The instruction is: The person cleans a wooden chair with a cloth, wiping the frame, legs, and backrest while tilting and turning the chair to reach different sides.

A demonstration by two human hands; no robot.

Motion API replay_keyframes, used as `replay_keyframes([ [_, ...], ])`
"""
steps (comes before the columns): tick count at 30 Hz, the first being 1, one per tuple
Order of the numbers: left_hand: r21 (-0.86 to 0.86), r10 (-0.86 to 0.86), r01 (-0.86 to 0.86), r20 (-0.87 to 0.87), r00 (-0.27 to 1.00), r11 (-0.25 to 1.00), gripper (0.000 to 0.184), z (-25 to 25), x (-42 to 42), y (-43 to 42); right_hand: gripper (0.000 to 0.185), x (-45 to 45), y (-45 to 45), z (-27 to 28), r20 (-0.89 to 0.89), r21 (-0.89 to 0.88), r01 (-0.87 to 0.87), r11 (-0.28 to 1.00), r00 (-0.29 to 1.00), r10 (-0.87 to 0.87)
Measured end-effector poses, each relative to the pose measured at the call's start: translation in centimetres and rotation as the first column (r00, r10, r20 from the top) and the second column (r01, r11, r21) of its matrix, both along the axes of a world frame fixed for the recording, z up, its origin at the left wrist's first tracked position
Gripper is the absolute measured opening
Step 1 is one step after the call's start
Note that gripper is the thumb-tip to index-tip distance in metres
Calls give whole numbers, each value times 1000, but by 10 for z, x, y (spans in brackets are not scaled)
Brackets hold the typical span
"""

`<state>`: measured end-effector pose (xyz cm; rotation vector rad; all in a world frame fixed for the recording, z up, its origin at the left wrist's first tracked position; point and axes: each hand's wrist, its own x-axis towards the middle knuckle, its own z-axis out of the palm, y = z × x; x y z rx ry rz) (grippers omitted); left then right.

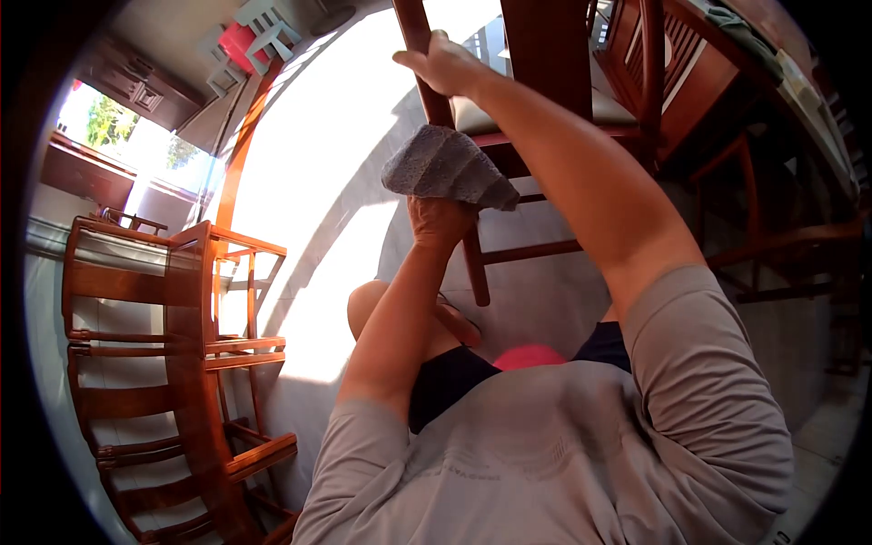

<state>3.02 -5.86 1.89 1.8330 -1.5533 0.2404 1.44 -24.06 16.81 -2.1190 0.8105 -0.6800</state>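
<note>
In the head view, my left hand (440, 218) is closed on a grey cloth (445, 168). The cloth is draped over the hand and hides most of its fingers; it lies against the front corner of a dark wooden chair (476, 268), near the top of the leg. My right hand (447, 68) grips an upright wooden post of that same chair, higher up, with the thumb sticking out to the left. Behind my right forearm shows part of the chair's light seat pad (613, 109).
A wooden bench (186, 313) with a slatted back stands on the left. Small plastic chairs (268, 32) are at the upper left. On the right is a table (799, 86) with things on top. Something pink (531, 357) shows between my legs. Bright sunlight covers the floor (313, 118).
</note>
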Motion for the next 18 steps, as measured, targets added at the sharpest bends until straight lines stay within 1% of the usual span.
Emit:
replay_keyframes([
  [1,-35,17,-22,-150,989,999,57,-10,-2,3,79,-9,4,-11,-8,55,-35,998,999,36],
  [2,-63,39,-49,-157,987,997,56,-29,1,2,76,-10,7,-28,38,50,-53,997,998,51],
  [3,-93,55,-71,-165,985,993,55,-52,6,-2,72,-14,13,-30,-4,36,-54,998,999,54],
  [4,-124,66,-88,-172,983,988,54,-58,7,-6,68,-21,19,-32,-45,23,-49,999,998,50],
  [5,-122,50,-65,-123,991,990,55,-64,9,-7,67,-24,23,-33,-53,25,-31,999,998,32],
  [6,-138,18,-52,-237,971,989,55,-56,7,-10,66,-25,26,-32,-64,28,-10,1000,998,12],
  [8,-174,-46,-39,-459,887,984,56,-38,7,-15,65,-30,29,-29,-77,59,-21,998,997,26],
  [9,12,80,-83,-400,913,997,60,-30,6,-10,65,-29,26,-32,-75,67,-31,997,997,36],
  [12,167,175,-96,-566,806,981,71,8,-24,4,65,-30,24,-40,-29,93,-82,992,996,85],
  [13,85,124,-98,-410,903,992,69,-39,-8,-4,65,-31,25,-42,-5,104,-100,990,995,101],
  [14,89,154,-131,-350,924,987,67,-52,-3,-7,65,-31,26,-43,3,105,-101,989,995,101],
  [16,88,209,-194,-225,952,977,65,-54,-4,-11,64,-34,30,-42,18,107,-99,989,995,97],
  [17,150,189,-153,-271,944,977,64,-54,-1,-11,64,-35,31,-42,8,118,-105,987,994,105],
  [18,210,170,-106,-319,932,972,63,-40,-3,-9,64,-38,34,-40,-3,117,-94,989,995,96],
])
